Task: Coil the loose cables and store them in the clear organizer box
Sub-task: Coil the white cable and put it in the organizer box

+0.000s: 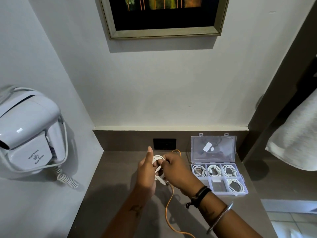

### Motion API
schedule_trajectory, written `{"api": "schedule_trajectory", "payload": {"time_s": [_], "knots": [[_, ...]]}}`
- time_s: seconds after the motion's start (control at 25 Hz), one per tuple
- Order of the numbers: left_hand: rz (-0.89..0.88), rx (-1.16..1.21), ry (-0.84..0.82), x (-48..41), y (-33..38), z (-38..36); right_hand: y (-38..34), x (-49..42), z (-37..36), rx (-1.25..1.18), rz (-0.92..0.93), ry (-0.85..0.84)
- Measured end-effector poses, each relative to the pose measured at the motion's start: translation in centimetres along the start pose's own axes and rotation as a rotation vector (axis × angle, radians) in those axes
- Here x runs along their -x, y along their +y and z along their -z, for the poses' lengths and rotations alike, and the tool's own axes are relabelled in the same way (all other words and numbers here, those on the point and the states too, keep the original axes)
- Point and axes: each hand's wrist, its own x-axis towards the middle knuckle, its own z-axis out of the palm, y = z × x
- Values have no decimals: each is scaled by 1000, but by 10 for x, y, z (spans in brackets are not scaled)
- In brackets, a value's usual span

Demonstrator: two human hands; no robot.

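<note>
Holding a white cable coil (pixel 158 166) at centre frame, both hands work just above the grey surface (pixel 118 194). Left hand (pixel 146 170) has its grip clenched around the coil's left side, one finger extended upward. Right hand (pixel 175 169) pinches the coil's right side, grip closed on the white cable. An orange cable (pixel 169 205) runs loose from beneath the hands toward the bottom edge of the frame; another short loop of it shows above the right hand.

Clear organizer box (pixel 218 179) sits on the surface at right of centre, lid (pixel 213 148) open and leaning against the back panel. Four of its compartments each contain a coiled white cable: three in the far row, one at near right. Near-middle compartment shows no cable; near-left one is partly hidden by the wrist.

Wall-hung hair dryer (pixel 29 131) at left of frame; framed picture (pixel 163 16) at top.
</note>
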Motion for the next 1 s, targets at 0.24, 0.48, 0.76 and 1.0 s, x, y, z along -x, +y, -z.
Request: {"api": "schedule_trajectory", "payload": {"time_s": [0.24,0.48,0.76,1.0], "knots": [[-112,-260,13,2,-14,11,10,4,-3,-495,-277,-93],[-352,-442,256,1,-12,13,32,13,-10,-293,93,-226],[-322,-529,110,5,-17,12,41,9,-27,-47,233,347],[-484,-743,-95,9,-24,24,48,9,-15,-448,-101,308]]}}
